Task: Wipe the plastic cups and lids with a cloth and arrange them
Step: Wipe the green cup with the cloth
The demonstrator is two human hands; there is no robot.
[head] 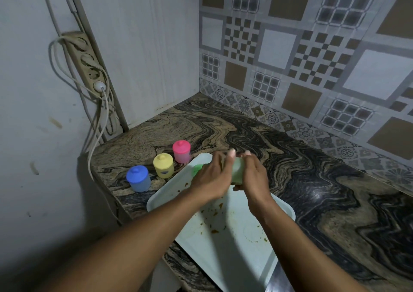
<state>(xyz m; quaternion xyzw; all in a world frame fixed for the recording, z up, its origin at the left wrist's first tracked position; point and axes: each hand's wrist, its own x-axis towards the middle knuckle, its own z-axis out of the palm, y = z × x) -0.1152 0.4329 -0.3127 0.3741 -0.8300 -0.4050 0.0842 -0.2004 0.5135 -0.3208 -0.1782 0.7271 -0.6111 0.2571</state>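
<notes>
You held the pale green cup point(238, 171) between both hands, above the far end of the tray point(234, 242). It was smooth, translucent plastic, and its long axis ran roughly near to far. Your fingers hid both ends, so its mouth could not be made out. Your left hand point(213, 179) curled over its left side, fingertips blurred at the far end. Your right hand point(254, 175) wrapped it from the right, thumb tucked under the near end.

Just left of your left hand, a brighter green lid point(197, 169) lay on the tray, mostly hidden behind your knuckles.

The tray was a pale, rounded rectangle, smeared with brown crumbs and ring marks; its near corner ran out of view.

To its left, three small lidded cups with knobbed lids stood in a diagonal row on the swirled stone countertop point(312, 168): blue cup point(137, 179) nearest, yellow cup point(163, 165), pink cup point(181, 151) farthest.
</notes>
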